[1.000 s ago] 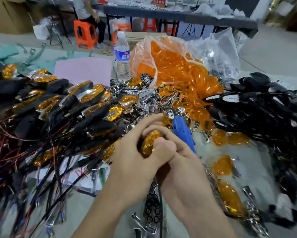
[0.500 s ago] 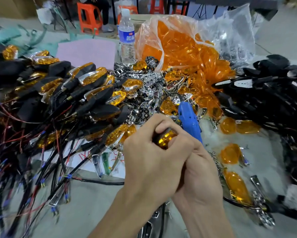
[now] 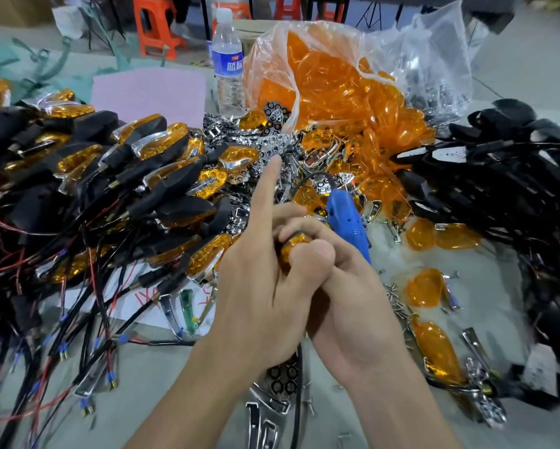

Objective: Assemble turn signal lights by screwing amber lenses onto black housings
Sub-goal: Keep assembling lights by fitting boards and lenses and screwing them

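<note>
In the middle of the view my left hand (image 3: 262, 286) and my right hand (image 3: 346, 286) are pressed together around one turn signal light (image 3: 293, 249); only a patch of its amber lens shows between the fingers. My left thumb presses on the lens and my left index finger sticks straight out, away from me. My right hand's fingers curl over the lens from the right. A blue electric screwdriver (image 3: 348, 222) rises just behind my right hand; whether the hand holds it is hidden.
Finished lights with black housings and wires (image 3: 136, 176) pile up on the left. A clear bag of amber lenses (image 3: 330, 82) and a water bottle (image 3: 227, 63) stand behind. Black housings (image 3: 499, 176) heap on the right. Loose lenses (image 3: 422, 291) and chrome reflectors (image 3: 272, 144) lie around.
My left index finger has lifted off the light and now points straight out. The view has tipped down slightly; both hands stay clasped on the light.
</note>
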A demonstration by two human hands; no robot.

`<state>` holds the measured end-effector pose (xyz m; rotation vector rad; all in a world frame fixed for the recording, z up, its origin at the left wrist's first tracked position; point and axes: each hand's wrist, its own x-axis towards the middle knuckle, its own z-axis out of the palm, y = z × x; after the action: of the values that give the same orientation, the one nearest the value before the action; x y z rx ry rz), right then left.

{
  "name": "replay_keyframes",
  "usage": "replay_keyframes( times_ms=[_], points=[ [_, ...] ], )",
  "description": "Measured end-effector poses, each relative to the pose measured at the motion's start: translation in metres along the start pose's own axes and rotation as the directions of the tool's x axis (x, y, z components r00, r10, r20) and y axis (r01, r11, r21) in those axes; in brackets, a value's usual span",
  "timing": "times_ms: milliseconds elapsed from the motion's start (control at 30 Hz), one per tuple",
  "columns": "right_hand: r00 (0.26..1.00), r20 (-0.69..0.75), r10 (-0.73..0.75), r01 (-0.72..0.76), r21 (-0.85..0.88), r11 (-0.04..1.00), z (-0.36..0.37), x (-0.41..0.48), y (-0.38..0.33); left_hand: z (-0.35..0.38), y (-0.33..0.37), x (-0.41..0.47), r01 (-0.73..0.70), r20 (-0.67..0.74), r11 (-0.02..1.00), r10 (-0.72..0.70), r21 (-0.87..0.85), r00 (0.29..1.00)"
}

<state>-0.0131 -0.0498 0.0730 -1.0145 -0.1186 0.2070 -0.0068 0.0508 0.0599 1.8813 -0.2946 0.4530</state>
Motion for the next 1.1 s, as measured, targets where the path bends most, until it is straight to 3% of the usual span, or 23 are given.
replay_keyframes(
  times_ms=[167, 267, 467, 600, 667, 733, 833, 933, 1033, 1100],
  points=[
    [0.996, -0.017, -0.084, 0.080, -0.175, 0.981, -0.003, -0.007, -0.002, -0.002, 0.005, -0.014, 0.215, 0.092, 0.901, -0.195, -0.376, 0.977],
    [0.978, 0.010, -0.209, 0.207, -0.166, 0.964, -0.002, -0.009, 0.000, -0.001, 0.010, -0.017, 0.242, 0.185, 0.846, -0.173, -0.475, 0.967],
    [0.984, 0.077, -0.160, 0.157, 0.051, 0.986, 0.003, -0.008, 0.016, 0.016, 0.023, -0.015, 0.080, -0.150, 0.932, -0.141, -0.353, 0.979],
    [0.993, 0.067, -0.093, 0.081, 0.164, 0.983, -0.003, -0.006, 0.018, 0.025, 0.023, -0.015, 0.154, -0.200, 0.960, -0.202, -0.233, 0.959],
    [0.997, 0.080, -0.014, -0.005, 0.235, 0.972, -0.008, -0.003, 0.018, 0.028, 0.025, -0.014, 0.239, -0.191, 0.967, -0.251, -0.085, 0.949],
    [0.997, 0.065, 0.050, -0.066, 0.268, 0.961, -0.015, 0.002, 0.017, 0.023, 0.022, -0.009, 0.289, -0.082, 0.953, -0.282, 0.087, 0.956],
    [0.998, 0.055, 0.043, -0.058, 0.313, 0.948, -0.030, 0.006, 0.007, 0.004, 0.009, -0.004, 0.303, 0.169, 0.951, -0.289, -0.059, 0.942],
    [0.998, 0.035, -0.058, 0.046, 0.271, 0.962, -0.040, 0.008, -0.004, -0.015, -0.002, -0.004, 0.241, 0.092, 0.969, -0.236, -0.048, 0.967],
    [0.988, 0.075, -0.131, 0.121, 0.129, 0.984, -0.032, 0.011, -0.005, -0.014, 0.001, 0.000, 0.302, 0.319, 0.945, -0.248, -0.130, 0.915],
    [0.987, 0.072, -0.147, 0.145, 0.035, 0.989, -0.029, 0.009, -0.006, -0.014, 0.003, 0.001, 0.312, 0.387, 0.927, -0.216, -0.207, 0.896]
  ],
)
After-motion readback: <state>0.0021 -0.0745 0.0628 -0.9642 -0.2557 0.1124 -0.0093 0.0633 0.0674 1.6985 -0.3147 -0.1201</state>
